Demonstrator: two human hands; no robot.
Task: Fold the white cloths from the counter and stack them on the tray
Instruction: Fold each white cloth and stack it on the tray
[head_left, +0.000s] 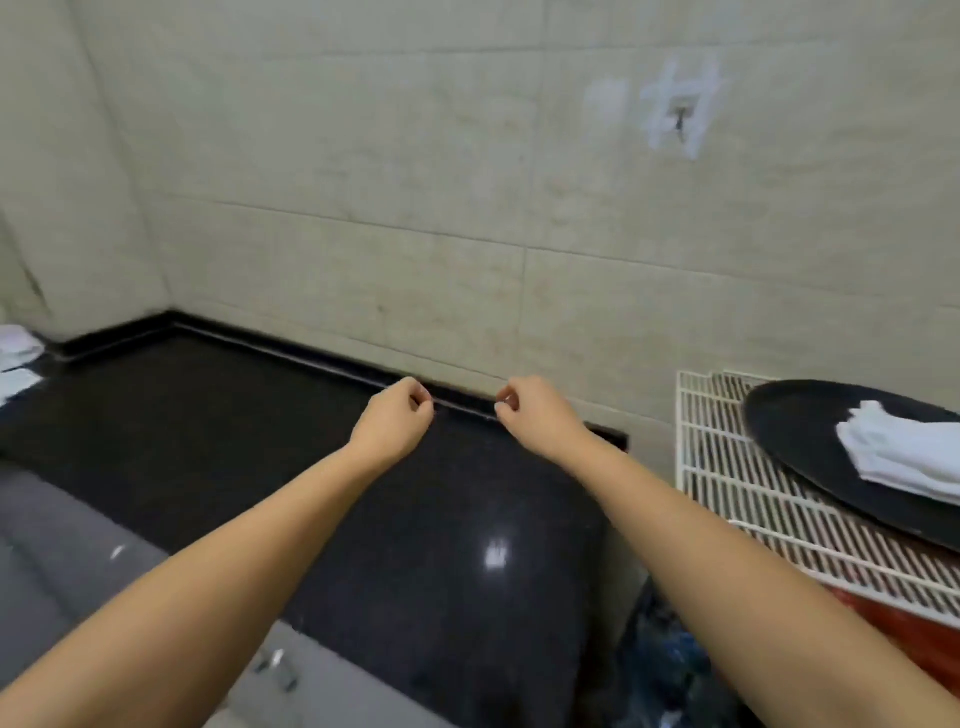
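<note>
Left hand (397, 415) and right hand (524, 410) curled, holding nothing, above black counter (208, 415), folded cloths (904, 452) on tray (800, 421)

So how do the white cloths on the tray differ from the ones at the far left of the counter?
The cloths on the tray are folded and stacked on the dark round tray; the cloths at the far left lie loose and crumpled on the black counter. Both are white.

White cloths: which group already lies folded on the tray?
The folded white cloths on the dark tray at the right; the other white cloths lie loose at the counter's far left edge.
</note>
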